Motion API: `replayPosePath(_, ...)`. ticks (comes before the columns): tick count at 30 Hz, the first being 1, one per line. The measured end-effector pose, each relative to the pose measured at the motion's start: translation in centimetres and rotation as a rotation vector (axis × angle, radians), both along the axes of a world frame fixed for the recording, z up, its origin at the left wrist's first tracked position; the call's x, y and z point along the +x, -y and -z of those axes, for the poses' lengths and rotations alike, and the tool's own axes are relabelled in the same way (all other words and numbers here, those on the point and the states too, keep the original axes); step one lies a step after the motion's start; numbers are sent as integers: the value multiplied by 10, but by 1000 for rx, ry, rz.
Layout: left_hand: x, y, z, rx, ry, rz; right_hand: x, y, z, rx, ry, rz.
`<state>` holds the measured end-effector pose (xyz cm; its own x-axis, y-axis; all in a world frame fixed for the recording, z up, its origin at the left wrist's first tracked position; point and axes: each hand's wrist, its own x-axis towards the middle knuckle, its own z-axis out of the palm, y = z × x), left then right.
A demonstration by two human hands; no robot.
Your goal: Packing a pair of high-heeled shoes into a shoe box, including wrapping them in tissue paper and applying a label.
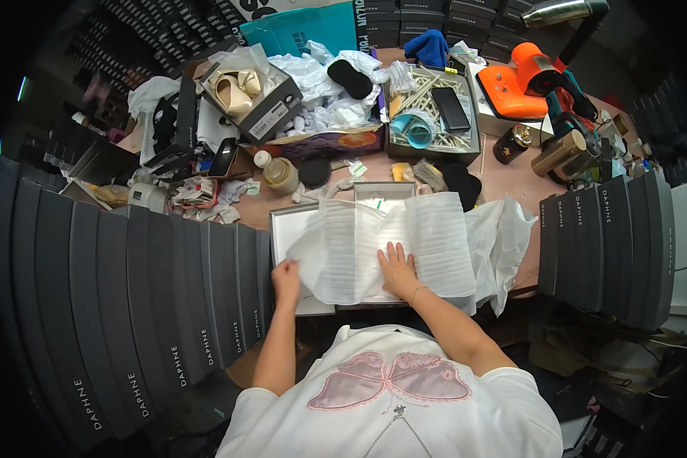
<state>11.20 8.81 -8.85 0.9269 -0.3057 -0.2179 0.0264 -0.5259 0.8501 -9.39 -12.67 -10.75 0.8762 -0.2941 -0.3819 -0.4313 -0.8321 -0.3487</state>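
An open grey shoe box (pixel 282 229) lies on the table in front of me, lined with white foam wrapping sheets (pixel 435 237) folded over its contents. My left hand (pixel 286 278) pinches the left corner of a sheet at the box's near left edge. Flat on the middle of the sheets rests my right hand (pixel 397 271), fingers spread, pressing them down. What lies under the sheets is hidden. More white tissue paper (pixel 507 237) spills off the box's right side.
Tall stacks of dark shoe boxes stand at my left (pixel 130 305) and right (pixel 611 237). Behind are an open box with beige heeled shoes (pixel 240 88), crumpled paper, a glue bottle (pixel 278 172), a tray holding a phone (pixel 450 107) and an orange device (pixel 519 80).
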Motion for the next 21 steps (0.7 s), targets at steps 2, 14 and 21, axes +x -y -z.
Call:
replayPosePath(2,18,-34,13,-75,219,-182,0,1,8,-16,13,8)
replayPosePath(14,-41,138,-2,223,134,669,3,1,6,118,20,127)
replayPosePath(21,-35,117,-11,223,35,510,-36,32,-109,95,403,554)
